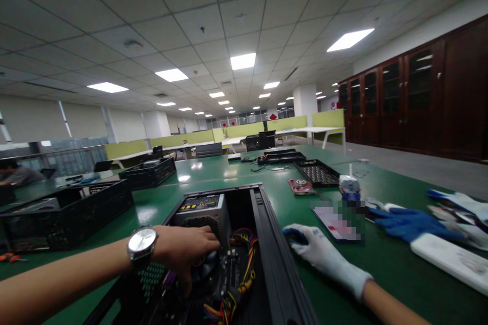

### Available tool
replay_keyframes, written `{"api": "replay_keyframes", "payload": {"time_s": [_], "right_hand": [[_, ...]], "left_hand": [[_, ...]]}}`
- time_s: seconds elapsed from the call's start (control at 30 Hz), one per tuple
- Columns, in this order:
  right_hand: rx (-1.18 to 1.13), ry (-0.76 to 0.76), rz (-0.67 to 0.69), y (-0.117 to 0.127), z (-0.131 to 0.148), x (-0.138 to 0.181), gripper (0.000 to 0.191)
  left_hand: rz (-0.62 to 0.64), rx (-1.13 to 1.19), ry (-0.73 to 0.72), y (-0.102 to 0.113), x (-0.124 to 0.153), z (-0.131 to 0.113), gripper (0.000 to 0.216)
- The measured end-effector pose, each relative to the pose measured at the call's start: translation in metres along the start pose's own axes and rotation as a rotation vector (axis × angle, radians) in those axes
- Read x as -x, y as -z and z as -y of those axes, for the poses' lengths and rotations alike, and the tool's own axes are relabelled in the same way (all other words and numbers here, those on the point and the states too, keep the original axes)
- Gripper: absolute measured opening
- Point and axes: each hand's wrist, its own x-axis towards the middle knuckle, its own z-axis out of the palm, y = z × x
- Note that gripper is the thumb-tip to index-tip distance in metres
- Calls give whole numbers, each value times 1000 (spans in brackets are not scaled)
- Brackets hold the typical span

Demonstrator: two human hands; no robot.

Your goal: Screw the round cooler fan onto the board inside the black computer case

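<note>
An open case (272, 244) sits on the green table (224, 175), directly before the person. The bare left hand (188, 249) reaches inside, fingers bent over the fan (208, 265) below the power supply (202, 208); whether it grips anything cannot be told. Coloured cables (249, 264) run beside the fan. The gloved right hand (314, 246) rests just right of the case, fingers curled, palm hidden, so its hold is unclear. Beyond it lie a red card (300, 187) and a black tray (318, 172).
</note>
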Motion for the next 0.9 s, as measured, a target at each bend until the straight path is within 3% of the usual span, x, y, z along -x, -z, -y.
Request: {"api": "replay_keyframes", "payload": {"time_s": [0.43,0.8,0.9], "right_hand": [[-221,51,140,-3,37,9,35],[-208,35,97,0,55,16,38],[-207,50,154,2,60,16,39]], "left_hand": [[-56,-69,-143,-3,-2,3,80],[-68,-253,-117,-7,1,-2,80],[-76,-267,-99,-7,1,-4,75]]}}
